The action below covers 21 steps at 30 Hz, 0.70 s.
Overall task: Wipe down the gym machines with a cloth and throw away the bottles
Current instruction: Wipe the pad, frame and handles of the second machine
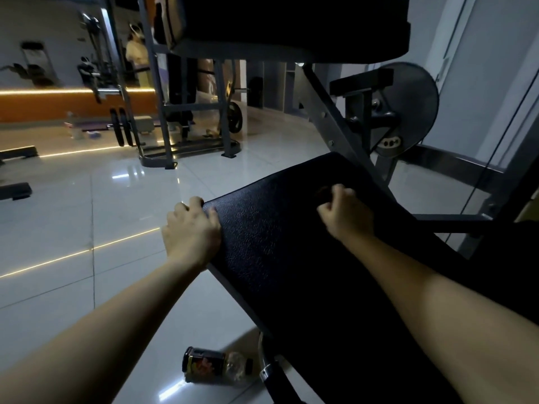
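**Wiping stage, seen from the head camera.** The tiled floor [102,214] carries the gym machine [329,112], whose black padded surface [291,258] slopes across the middle of the view. Both hands are on this surface. The left hand [191,228] grips its near-left corner, fingers curled over the edge and thumb on top, probably to steady the body while reaching. The right hand [344,212] lies further up the pad with its fingers curled, apparently bunching a dark cloth [323,193]. Only a faint brownish patch of it shows, so this is a judgement. 1 bottle [215,364] lies on its side on the floor, below the surface's near edge and not yet thrown away.
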Each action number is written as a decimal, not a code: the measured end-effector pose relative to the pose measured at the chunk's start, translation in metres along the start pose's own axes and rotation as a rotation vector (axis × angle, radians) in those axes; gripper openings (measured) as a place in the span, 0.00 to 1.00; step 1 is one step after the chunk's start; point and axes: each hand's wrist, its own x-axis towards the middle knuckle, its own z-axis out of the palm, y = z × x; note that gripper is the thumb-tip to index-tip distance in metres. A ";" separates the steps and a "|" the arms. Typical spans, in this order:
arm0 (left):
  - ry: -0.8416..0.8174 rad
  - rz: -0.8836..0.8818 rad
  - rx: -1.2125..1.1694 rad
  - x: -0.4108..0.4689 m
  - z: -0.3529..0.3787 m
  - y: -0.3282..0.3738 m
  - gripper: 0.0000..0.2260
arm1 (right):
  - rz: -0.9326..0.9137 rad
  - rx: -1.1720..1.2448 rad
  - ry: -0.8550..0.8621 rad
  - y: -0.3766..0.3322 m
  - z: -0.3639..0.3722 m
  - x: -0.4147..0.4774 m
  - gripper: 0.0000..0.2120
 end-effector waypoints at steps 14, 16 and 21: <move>-0.207 0.575 0.182 0.015 0.044 0.085 0.31 | 0.028 -0.036 -0.127 0.026 0.002 0.048 0.18; -0.213 0.643 0.292 0.013 0.051 0.084 0.35 | 0.283 -0.030 -0.195 0.076 -0.010 0.073 0.21; -0.140 0.663 0.318 0.015 0.056 0.083 0.33 | 0.499 0.042 -0.066 0.078 -0.011 0.073 0.21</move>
